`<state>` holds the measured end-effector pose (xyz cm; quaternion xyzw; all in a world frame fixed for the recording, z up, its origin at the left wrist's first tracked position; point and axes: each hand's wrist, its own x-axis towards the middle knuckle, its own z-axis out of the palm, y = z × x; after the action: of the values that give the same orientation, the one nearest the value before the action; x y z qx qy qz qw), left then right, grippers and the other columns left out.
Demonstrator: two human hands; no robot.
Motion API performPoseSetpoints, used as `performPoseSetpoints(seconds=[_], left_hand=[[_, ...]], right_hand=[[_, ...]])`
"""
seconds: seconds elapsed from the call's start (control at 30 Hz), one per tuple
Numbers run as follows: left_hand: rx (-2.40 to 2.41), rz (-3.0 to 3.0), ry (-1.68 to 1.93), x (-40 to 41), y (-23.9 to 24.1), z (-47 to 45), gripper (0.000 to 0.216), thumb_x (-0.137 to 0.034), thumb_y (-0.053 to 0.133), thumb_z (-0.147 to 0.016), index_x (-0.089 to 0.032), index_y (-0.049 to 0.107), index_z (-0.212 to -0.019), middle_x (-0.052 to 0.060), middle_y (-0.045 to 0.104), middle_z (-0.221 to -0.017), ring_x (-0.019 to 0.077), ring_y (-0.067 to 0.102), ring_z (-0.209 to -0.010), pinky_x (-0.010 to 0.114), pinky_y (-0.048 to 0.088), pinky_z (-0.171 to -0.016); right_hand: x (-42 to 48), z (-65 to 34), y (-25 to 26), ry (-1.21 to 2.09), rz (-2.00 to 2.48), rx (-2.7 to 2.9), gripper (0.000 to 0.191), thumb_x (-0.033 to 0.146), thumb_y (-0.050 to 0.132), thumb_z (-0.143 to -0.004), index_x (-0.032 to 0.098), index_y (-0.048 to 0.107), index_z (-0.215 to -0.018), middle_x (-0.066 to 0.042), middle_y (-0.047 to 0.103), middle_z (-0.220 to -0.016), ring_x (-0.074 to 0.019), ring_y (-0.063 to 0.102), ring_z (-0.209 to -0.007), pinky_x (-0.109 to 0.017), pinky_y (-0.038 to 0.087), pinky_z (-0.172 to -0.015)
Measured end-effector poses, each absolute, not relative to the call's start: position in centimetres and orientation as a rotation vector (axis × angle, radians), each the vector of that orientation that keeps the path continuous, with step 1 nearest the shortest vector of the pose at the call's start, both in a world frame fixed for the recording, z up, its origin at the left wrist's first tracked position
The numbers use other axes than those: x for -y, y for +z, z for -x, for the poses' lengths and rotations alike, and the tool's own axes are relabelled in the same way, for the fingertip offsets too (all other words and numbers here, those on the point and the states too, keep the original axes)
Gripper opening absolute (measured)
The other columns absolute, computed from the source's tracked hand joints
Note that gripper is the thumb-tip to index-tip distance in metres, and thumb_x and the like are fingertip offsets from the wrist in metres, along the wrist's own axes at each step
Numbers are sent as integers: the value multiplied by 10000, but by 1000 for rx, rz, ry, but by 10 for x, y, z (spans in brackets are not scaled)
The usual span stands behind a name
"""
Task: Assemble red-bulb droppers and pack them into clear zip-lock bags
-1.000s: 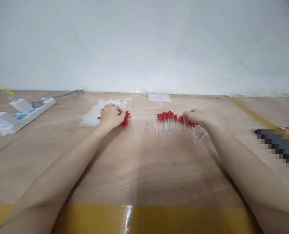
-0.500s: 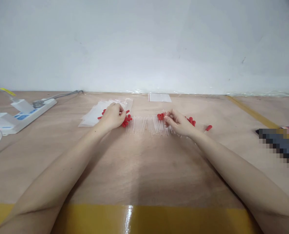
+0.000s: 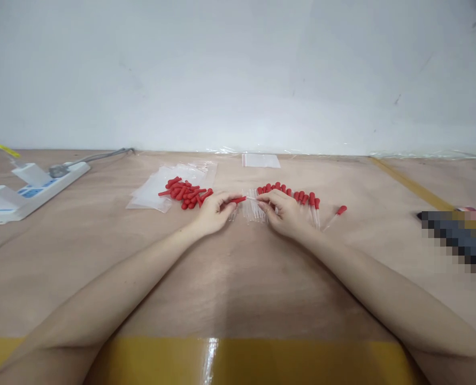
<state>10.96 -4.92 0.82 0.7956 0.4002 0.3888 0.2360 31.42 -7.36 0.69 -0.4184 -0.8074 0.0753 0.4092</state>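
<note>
Between thumb and fingers, my left hand (image 3: 216, 214) pinches a red rubber dropper bulb (image 3: 239, 199). Its open end points right and meets the tip of a clear glass pipette tube (image 3: 252, 198), which my right hand (image 3: 282, 213) grips. Whether the tube is inside the bulb I cannot tell. Under and between the hands lies a row of clear tubes (image 3: 251, 212). Beyond my right hand, several droppers with red bulbs (image 3: 277, 186) lie side by side. Loose red bulbs (image 3: 185, 193) are heaped to the left of my left hand.
Clear plastic bags (image 3: 150, 190) lie under and beside the bulb heap. A small zip bag (image 3: 261, 160) rests near the wall. At left is a white power strip (image 3: 53, 187) with plugs and cables. One dropper (image 3: 336, 215) lies apart at right, before a dark pixelated object (image 3: 458, 243).
My left hand has moved right from the heap with a red bulb. My right hand has shifted slightly left with a clear tube, and the two now meet end to end.
</note>
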Motion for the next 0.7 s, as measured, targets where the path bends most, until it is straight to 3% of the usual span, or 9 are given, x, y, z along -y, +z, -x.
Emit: performPoseSetpoints(seconds=[0.33,0.57,0.7], left_hand=[[-1027,-2144,1176,50,0,-110,229,-162,515,-781,-157,630,-979,72,644,-924,172,596,-875,310,478,-790],[-976,-2176,1294,53,-1,-112,176,-270,577,-783,-164,670,-890,49,675,-828,149,614,-769,270,489,-708],[-976,-2063,1321,52,-2,-109,244,-304,628,-746,-157,644,-940,37,677,-810,134,623,-705,239,495,-645]], right_hand=[[70,-313,0,152,959,2018,158,233,450,-855,182,589,-909,-49,595,-776,-144,528,-677,-277,390,-618],[71,-307,-4,160,922,2103,144,218,467,-850,174,599,-886,-44,620,-778,-143,541,-701,-283,378,-652],[73,-305,-5,209,882,2066,150,225,466,-848,162,596,-888,-44,610,-748,-135,530,-665,-274,387,-631]])
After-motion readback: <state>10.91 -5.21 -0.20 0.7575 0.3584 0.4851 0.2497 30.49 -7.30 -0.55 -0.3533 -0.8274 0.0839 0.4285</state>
